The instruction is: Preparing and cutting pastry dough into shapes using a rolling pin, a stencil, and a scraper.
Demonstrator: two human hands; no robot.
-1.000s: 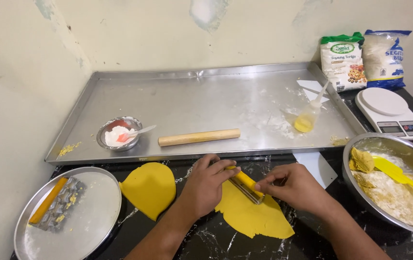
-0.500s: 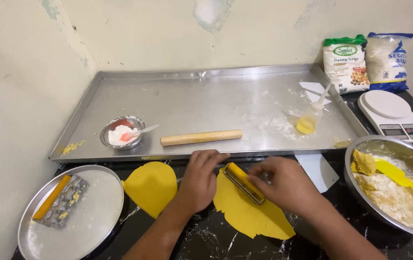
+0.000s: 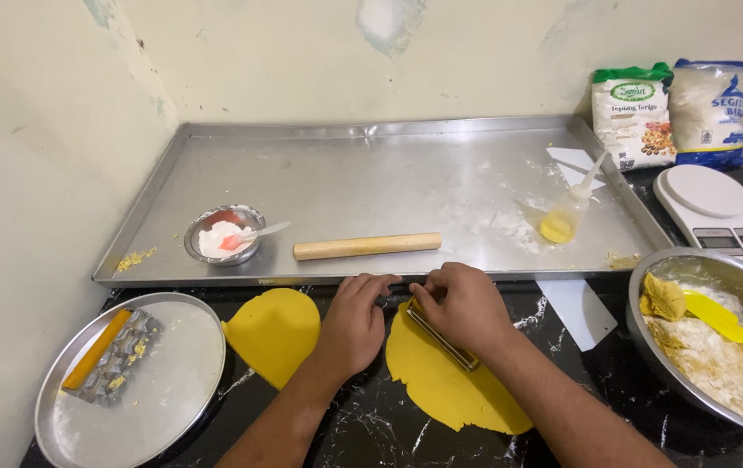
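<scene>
The right hand (image 3: 462,305) has its grip closed on a narrow metal strip cutter with a yellow edge (image 3: 441,335), laid slantwise on the nearer of two flat yellow dough sheets (image 3: 454,381) on the black marbled worktop (image 3: 371,429). The left hand (image 3: 352,322) rests just beside it, fingers curled down at the sheet's upper edge; whether it holds anything cannot be told. The second yellow dough sheet (image 3: 274,331) lies to the left, apart from both hands. Behind the hands sits one large steel tray (image 3: 371,173) carrying one wooden rolling pin (image 3: 367,246), one small steel bowl of white flour with a spoon (image 3: 225,236) and one small squeeze bottle of yellow liquid (image 3: 567,212). One round steel plate (image 3: 172,381) at the left holds a second yellow-handled ridged cutter (image 3: 111,355). At the right stand one steel mixing bowl (image 3: 649,269) with a yellow spatula (image 3: 727,322), one white kitchen scale (image 3: 718,208) and two bags of dry goods (image 3: 675,108).
</scene>
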